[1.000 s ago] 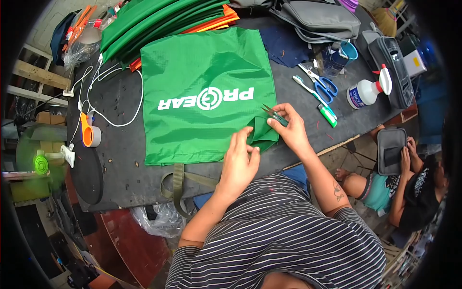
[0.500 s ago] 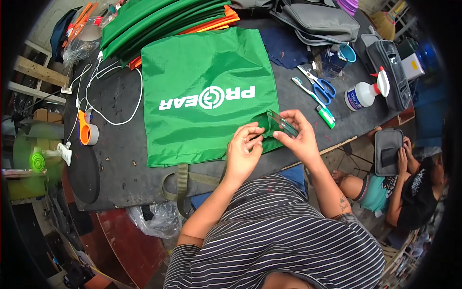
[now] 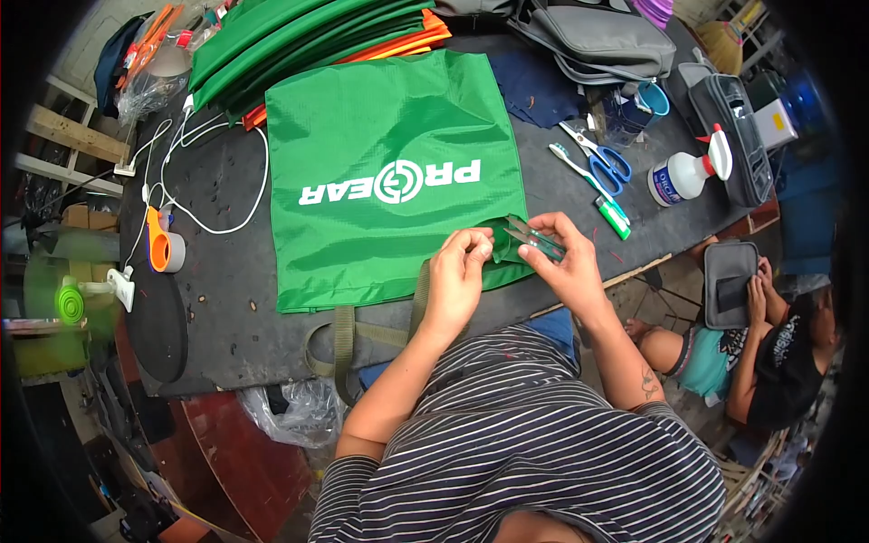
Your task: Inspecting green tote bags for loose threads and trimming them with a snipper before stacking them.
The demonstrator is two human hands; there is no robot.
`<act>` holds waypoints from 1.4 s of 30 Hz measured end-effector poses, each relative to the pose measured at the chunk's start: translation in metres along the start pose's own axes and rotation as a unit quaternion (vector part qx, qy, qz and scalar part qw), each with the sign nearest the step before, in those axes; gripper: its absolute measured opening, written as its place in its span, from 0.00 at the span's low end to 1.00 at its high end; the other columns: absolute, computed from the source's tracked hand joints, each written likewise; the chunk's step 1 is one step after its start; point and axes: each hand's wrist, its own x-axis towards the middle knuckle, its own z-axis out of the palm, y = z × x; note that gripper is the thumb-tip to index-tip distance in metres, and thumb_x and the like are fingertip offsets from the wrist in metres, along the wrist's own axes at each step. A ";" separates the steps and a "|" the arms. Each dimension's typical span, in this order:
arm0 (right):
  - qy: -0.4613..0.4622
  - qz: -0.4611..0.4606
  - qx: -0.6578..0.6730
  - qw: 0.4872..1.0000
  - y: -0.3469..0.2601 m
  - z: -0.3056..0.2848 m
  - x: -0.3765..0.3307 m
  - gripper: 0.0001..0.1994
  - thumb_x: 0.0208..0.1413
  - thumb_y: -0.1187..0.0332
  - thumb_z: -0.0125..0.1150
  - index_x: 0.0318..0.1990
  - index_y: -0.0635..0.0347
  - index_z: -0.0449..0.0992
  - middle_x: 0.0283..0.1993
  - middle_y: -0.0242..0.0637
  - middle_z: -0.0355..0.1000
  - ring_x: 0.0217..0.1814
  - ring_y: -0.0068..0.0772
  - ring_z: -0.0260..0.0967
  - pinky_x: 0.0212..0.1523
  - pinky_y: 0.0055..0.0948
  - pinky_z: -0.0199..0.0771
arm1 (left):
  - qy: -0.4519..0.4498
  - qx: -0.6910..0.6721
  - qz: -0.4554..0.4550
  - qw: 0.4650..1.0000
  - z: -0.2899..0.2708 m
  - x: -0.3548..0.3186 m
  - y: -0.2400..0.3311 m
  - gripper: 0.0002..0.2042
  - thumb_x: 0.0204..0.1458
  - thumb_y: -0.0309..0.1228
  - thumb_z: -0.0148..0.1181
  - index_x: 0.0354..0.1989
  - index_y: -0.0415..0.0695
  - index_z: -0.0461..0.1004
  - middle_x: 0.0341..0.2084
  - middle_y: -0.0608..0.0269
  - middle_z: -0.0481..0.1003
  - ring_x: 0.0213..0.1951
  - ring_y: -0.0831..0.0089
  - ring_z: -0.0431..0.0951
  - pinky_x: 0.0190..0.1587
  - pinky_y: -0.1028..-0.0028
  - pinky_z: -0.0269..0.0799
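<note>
We see the left hand [image 3: 455,274] pinching the corner of the green bag [image 3: 394,176] on the tabletop [image 3: 226,290]; the right hand [image 3: 566,262] grips small clippers [image 3: 532,237], blades partly hidden by fingers. Bag strap [image 3: 344,339] overhangs the edge.

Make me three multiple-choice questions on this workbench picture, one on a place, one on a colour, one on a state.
1. Where is the spray bottle?
A. right of the scissors
B. on the green bag
C. beside the tape roll

2. What colour are the scissors' handles?
A. red
B. blue
C. yellow

3. What is the left hand doing?
A. lying flat on the table
B. holding a cup
C. pinching the bag's edge

Key: 1 A, it stands just right of them. 2 B, both loops are blue. 3 C, its fingers grip the green edge near the right hand.
</note>
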 end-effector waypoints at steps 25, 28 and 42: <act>-0.001 -0.215 -0.364 0.906 -0.035 -0.004 -0.014 0.09 0.40 0.71 0.68 0.30 0.61 0.76 0.24 0.38 0.68 0.28 0.42 0.69 0.30 0.37 0.66 | -0.025 0.060 0.071 0.995 0.002 -0.002 0.011 0.03 0.55 0.20 0.54 0.34 0.33 0.71 0.46 0.49 0.71 0.45 0.62 0.77 0.43 0.70 0.77; -0.002 -0.207 -0.343 0.916 -0.027 -0.004 -0.011 0.09 0.41 0.72 0.68 0.31 0.61 0.76 0.26 0.38 0.70 0.29 0.41 0.70 0.31 0.37 0.67 | -0.024 0.069 0.077 0.994 0.001 -0.001 0.010 0.03 0.55 0.20 0.53 0.36 0.34 0.70 0.47 0.48 0.71 0.44 0.63 0.77 0.42 0.71 0.77; -0.018 -0.004 0.155 0.988 0.032 0.006 0.022 0.24 0.45 0.78 0.67 0.51 0.61 0.65 0.47 0.34 0.69 0.51 0.23 0.66 0.50 0.23 0.67 | 0.090 0.093 0.144 0.981 -0.001 0.020 -0.012 0.20 0.40 0.17 0.65 0.41 0.44 0.64 0.43 0.60 0.59 0.50 0.66 0.70 0.39 0.76 0.69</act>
